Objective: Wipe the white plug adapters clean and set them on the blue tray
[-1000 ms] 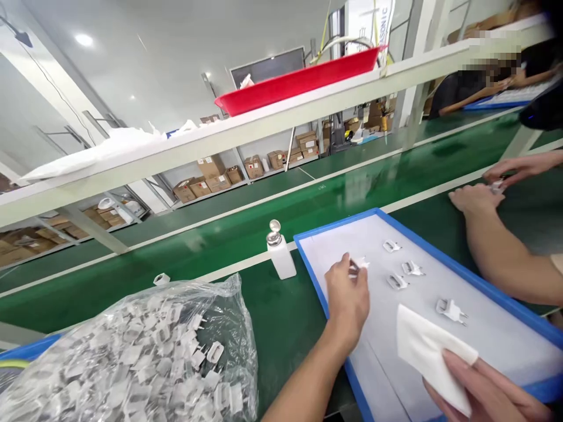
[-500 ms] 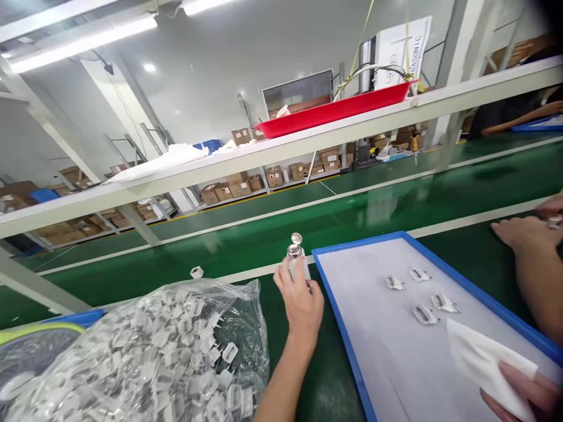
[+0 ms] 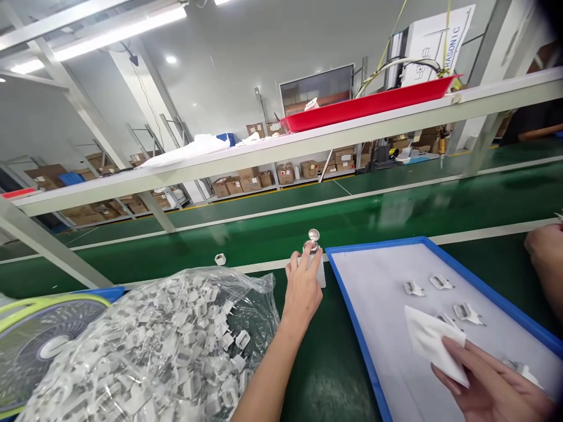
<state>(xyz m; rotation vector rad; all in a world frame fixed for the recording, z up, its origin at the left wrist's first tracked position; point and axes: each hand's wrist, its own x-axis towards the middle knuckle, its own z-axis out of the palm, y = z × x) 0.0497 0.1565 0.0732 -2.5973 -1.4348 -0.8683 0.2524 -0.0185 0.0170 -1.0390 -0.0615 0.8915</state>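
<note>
My left hand (image 3: pixel 303 293) is at a white pump bottle (image 3: pixel 322 275) with a raised metal flip lid (image 3: pixel 314 235). Its fingers reach over the metal top and the near side, hiding much of the bottle. In my right hand (image 3: pixel 488 375), a folded white cloth (image 3: pixel 433 343) is pinched between thumb and fingers above the blue-rimmed tray (image 3: pixel 352 310). Several white plug housings with pins lie on the tray, among them one plug housing (image 3: pixel 468 313) beyond the cloth. The cloth partly covers another.
A clear bag (image 3: pixel 167 340) full of white plug housings lies to the left, beside a yellow-green fan (image 3: pixel 57 346). One small white piece (image 3: pixel 220 259) sits behind the bag. Another person's hand (image 3: pixel 545 246) is at the right edge. A shelf with a red tray (image 3: pixel 373 105) spans the back.
My left hand has moved forward, its fingers now over the bottle's metal top. My right hand has brought the cloth left over the tray, covering part of a plug housing. The view has shifted left.
</note>
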